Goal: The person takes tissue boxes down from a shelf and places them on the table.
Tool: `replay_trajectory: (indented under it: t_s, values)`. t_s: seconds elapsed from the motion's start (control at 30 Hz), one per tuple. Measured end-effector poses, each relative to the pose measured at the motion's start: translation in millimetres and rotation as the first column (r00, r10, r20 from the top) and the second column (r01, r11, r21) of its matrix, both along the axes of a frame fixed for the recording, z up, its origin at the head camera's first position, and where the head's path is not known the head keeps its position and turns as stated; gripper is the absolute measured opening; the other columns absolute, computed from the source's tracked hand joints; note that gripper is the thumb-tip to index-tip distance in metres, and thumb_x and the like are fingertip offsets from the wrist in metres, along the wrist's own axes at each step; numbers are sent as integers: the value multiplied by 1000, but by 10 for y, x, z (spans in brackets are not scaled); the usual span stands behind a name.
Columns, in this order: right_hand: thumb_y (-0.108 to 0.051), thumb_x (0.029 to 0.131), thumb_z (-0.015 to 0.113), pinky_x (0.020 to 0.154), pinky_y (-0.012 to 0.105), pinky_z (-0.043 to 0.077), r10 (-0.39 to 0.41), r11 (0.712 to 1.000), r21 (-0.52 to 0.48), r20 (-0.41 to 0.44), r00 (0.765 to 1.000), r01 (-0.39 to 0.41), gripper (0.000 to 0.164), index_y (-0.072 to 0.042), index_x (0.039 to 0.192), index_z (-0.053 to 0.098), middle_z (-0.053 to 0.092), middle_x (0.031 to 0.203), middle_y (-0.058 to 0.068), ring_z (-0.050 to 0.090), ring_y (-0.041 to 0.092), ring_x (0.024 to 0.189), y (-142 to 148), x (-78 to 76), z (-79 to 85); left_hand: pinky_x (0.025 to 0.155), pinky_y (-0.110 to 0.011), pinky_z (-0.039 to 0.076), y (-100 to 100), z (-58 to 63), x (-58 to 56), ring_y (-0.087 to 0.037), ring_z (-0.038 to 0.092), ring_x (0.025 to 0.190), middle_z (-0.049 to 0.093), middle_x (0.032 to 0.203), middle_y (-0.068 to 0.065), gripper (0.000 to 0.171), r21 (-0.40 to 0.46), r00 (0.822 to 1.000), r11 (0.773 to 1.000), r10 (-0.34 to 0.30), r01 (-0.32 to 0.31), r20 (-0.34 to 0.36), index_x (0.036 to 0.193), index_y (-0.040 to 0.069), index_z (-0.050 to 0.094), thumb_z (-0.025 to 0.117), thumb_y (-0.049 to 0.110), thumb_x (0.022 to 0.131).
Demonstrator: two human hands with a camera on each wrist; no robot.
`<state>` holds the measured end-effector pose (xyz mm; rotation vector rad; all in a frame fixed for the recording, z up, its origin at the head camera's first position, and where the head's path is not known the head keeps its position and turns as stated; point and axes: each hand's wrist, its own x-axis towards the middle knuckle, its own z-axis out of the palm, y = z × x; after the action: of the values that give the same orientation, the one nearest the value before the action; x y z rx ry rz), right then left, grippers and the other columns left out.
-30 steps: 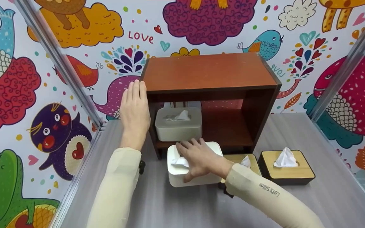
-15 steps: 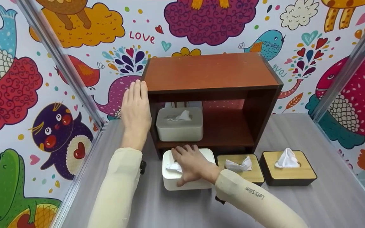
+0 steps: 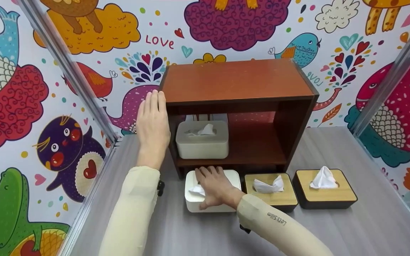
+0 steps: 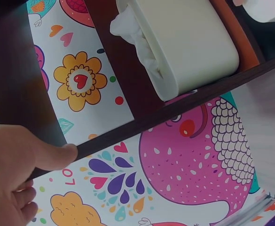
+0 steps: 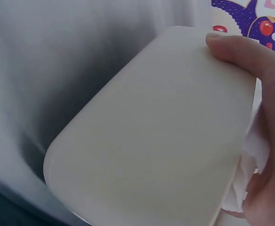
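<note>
My right hand (image 3: 216,186) spans the top of a white tissue box (image 3: 194,206) in front of the shelf, thumb on the near side and fingers toward the far side. In the right wrist view, the thumb grips over the edge of this box (image 5: 142,132), and a tissue sticks out beneath the palm. My left hand (image 3: 153,126) lies with straight fingers along the left side of the brown wooden shelf (image 3: 237,80). Its thumb (image 4: 57,157) touches the panel's front edge in the left wrist view. A pale grey tissue box (image 3: 203,151) sits inside the shelf at left.
Two tissue boxes with wooden lids and dark bases, a nearer one (image 3: 287,192) and a farther-right one (image 3: 345,193), stand to the right of the white box on the grey table (image 3: 176,234). Cartoon-printed walls (image 3: 116,21) with metal posts (image 3: 66,67) enclose the back and sides.
My right hand moves the white tissue box slightly left and toward me, then settles it in front of the shelf, left of the nearer wooden-lidded box. My left hand stays against the shelf.
</note>
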<state>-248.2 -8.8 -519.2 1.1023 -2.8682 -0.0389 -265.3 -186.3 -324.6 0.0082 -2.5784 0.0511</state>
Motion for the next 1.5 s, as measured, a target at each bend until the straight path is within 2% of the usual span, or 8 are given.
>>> replay_trajectory:
  t_s: [0.13, 0.3, 0.53, 0.77, 0.93, 1.07, 1.27, 1.5]
  values:
    - [-71, 52, 78, 102, 50, 41, -17, 1000, 4, 16, 1000, 17, 122, -9, 148, 34, 48, 142, 8, 49, 32, 124, 27, -12, -68, 124, -39, 22, 16, 7, -1, -29, 30, 147, 36, 156, -16, 75, 2, 1000, 1000, -5, 5, -4, 151, 1, 29, 66, 0, 85]
    - [-71, 52, 78, 99, 49, 42, -24, 1000, 11, -7, 1000, 24, 121, -9, 147, 36, 50, 141, 7, 50, 32, 122, 43, -22, -137, 124, -39, 22, 37, 21, 1, -29, 30, 147, 36, 156, -16, 75, 7, 1000, 1000, -10, 10, -5, 151, 2, 29, 66, 0, 86]
    - [-72, 56, 76, 104, 52, 41, -36, 998, 49, 3, 999, 36, 120, -9, 149, 33, 47, 146, 8, 47, 33, 128, 31, -31, -125, 123, -40, 25, 36, 33, -15, -30, 32, 146, 37, 155, -16, 77, -4, 1000, 1000, -3, 3, -14, 150, 2, 30, 69, 1, 84]
    - [-71, 60, 77, 110, 54, 37, 13, 999, 45, 109, 994, -18, 119, -9, 151, 29, 39, 153, 10, 41, 33, 137, 108, -41, 2, 123, -40, 24, 26, 39, -24, -30, 33, 146, 37, 155, -17, 77, -3, 1000, 1000, -10, 10, -12, 150, 2, 30, 68, 1, 84]
    - [-69, 68, 73, 111, 56, 35, 54, 998, 27, 168, 984, -59, 106, -11, 149, 34, 39, 154, 10, 37, 32, 141, 200, -68, 122, 123, -40, 24, 25, 27, -21, -30, 32, 147, 36, 155, -17, 78, 4, 1000, 1000, -9, 9, -7, 151, 2, 29, 69, 1, 84]
    - [-67, 73, 70, 112, 55, 35, 27, 999, 15, 210, 977, -31, 101, -12, 150, 35, 41, 153, 8, 38, 30, 141, 279, -78, 248, 123, -40, 25, 31, 21, -24, -30, 31, 147, 36, 156, -17, 80, 13, 1000, 1000, -10, 10, -6, 151, 2, 29, 70, 1, 83]
    - [-59, 76, 74, 114, 51, 35, 11, 1000, -25, 254, 967, -5, 94, -12, 150, 37, 49, 148, 8, 43, 28, 138, 453, -69, 428, 124, -40, 22, 11, 16, -16, -31, 31, 147, 35, 156, -17, 80, 14, 1000, 1000, -20, 20, -3, 151, 2, 28, 70, 1, 83]
    - [-48, 80, 76, 111, 54, 37, 7, 995, -101, 285, 959, 22, 85, -10, 148, 41, 53, 143, 12, 47, 32, 134, 725, -76, 545, 124, -40, 21, -17, -4, 1, -30, 28, 148, 33, 157, -17, 86, 8, 1000, 1000, -7, 7, 15, 152, 2, 25, 73, 1, 80]
